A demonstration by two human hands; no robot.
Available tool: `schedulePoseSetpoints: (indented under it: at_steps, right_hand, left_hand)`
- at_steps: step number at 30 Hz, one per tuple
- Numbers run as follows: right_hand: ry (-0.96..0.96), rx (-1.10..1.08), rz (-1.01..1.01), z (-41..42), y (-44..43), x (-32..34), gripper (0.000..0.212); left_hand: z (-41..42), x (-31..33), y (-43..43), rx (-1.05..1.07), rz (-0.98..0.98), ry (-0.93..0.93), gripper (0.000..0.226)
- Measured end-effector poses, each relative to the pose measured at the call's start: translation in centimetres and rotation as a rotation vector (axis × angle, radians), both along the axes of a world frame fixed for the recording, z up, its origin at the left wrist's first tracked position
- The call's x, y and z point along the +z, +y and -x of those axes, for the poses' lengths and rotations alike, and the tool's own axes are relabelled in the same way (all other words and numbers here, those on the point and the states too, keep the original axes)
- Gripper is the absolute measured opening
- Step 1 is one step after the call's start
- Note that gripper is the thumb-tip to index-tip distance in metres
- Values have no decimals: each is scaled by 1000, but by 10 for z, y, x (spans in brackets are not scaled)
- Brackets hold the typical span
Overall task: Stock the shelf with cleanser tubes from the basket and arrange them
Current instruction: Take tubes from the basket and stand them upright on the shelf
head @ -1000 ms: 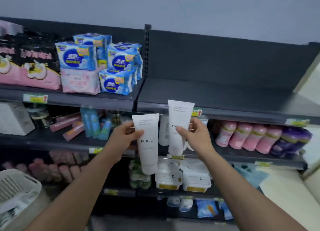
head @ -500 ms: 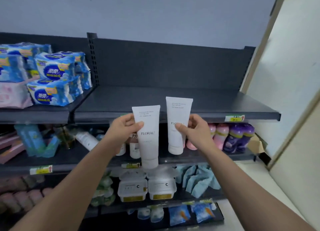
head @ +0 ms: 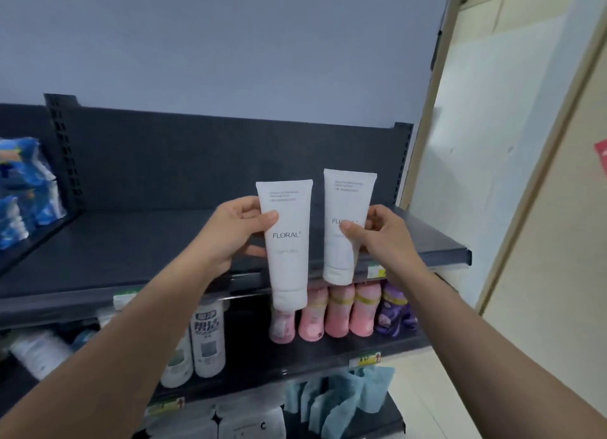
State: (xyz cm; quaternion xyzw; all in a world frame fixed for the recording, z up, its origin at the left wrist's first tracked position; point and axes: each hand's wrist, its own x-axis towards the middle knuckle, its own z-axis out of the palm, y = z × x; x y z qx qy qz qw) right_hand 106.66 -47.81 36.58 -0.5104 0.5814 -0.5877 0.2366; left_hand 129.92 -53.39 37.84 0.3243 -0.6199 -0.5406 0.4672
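Two white cleanser tubes in hand, both upright, caps down, crimped ends up.

Left hand: holds the left tube at mid-body, thumb across the front just above the "FLORAL" print, fingers curled round behind. The cap end hangs below the front lip of the top shelf and overlaps the row beneath.

Right hand: pinches the right tube from its right side, thumb over the printed name, other fingers wrapped behind. This tube sits a little higher than the other, its cap level with the shelf's front edge. The two tubes are near each other with a narrow gap between them. Both are in the air in front of the shelf; neither rests on it.

Top shelf: dark board, dark back panel. Blue packs on the neighbouring bay at far left, blurred.

Shelf below: pink bottles in a row, a purple bottle at their right end, white bottles further left. Lower down, blue cloths. A price tag on the top shelf's lip, partly behind the right wrist.
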Motion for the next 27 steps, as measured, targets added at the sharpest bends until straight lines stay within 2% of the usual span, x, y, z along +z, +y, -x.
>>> schedulePoseSetpoints:
  at_steps: [14,21,27]
  right_hand:
    - [36,-93,-31,94,-113,15,28]
    - [-28,-136,-53,135,-160,4,24]
    - [-7,-140,-65,177,-203,1,28]
  left_hand:
    - [101,34,-115,-36,40,-16,18]
    - [135,31,-151,20,25,-51,20]
    - [173,26,-175,81,22,-59,17]
